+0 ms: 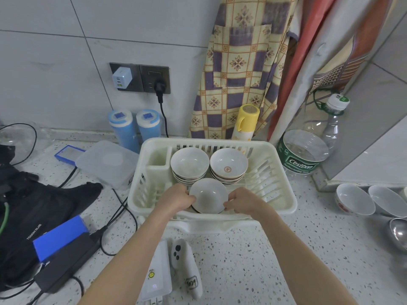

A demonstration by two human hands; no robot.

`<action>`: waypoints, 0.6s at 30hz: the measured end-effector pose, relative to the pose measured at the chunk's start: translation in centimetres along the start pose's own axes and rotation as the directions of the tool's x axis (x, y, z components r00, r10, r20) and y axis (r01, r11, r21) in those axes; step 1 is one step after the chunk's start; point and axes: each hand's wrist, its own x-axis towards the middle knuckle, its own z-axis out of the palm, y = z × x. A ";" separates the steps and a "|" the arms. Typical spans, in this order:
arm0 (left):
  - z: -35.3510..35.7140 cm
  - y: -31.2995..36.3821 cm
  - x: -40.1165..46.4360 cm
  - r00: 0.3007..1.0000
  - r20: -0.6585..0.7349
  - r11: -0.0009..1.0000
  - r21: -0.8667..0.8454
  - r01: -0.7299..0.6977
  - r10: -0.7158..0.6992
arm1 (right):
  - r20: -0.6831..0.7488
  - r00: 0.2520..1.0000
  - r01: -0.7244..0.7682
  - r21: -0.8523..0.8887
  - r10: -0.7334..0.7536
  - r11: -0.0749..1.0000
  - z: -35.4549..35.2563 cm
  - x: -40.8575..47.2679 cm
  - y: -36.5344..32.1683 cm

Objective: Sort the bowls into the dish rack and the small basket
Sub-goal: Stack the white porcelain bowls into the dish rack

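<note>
White plastic dish rack [284,190] on a speckled table [275,249]: a person's left hand [178,198] and right hand [242,201] clasp opposite edges of a pale bowl [208,194], fingers curled round its rim, holding it low at the rack's near side. Two stacks of bowls, one at the left [189,165] and one at the right [229,164], already sit at the back of the rack. More loose bowls [354,200] wait on the table at far right. The risk, judging from here: the bowl hangs close to both stacks, and a careless tilt or push forward could knock it against them and chip a rim. A controller [186,267] and cables [119,208] crowd the table near the rack. No small basket can be made out.
</note>
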 end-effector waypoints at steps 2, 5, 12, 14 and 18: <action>-0.1 0.1 -0.3 1.000 -0.016 1.000 0.022 -0.002 0.002 | -0.025 1.000 0.001 -0.006 -0.001 1.000 0.2 -0.1 -0.1; -0.1 0.3 -0.7 0.999 -0.044 0.997 0.077 -0.011 0.015 | -0.077 0.997 -0.009 -0.037 0.006 0.999 0.5 -0.1 -0.2; -0.3 0.9 -1.4 0.995 -0.094 0.996 0.094 -0.008 0.017 | -0.096 0.995 -0.032 -0.143 0.018 0.989 0.4 -0.4 -0.6; 0.0 0.8 -1.6 0.988 -0.154 0.997 0.073 -0.021 0.032 | -0.117 0.993 -0.044 -0.150 0.026 0.988 0.4 -0.5 -0.6; 0.4 0.5 -2.5 0.933 -0.343 0.990 -0.045 -0.137 0.113 | -0.284 0.954 0.060 -0.122 -0.093 0.991 0.3 -1.8 0.0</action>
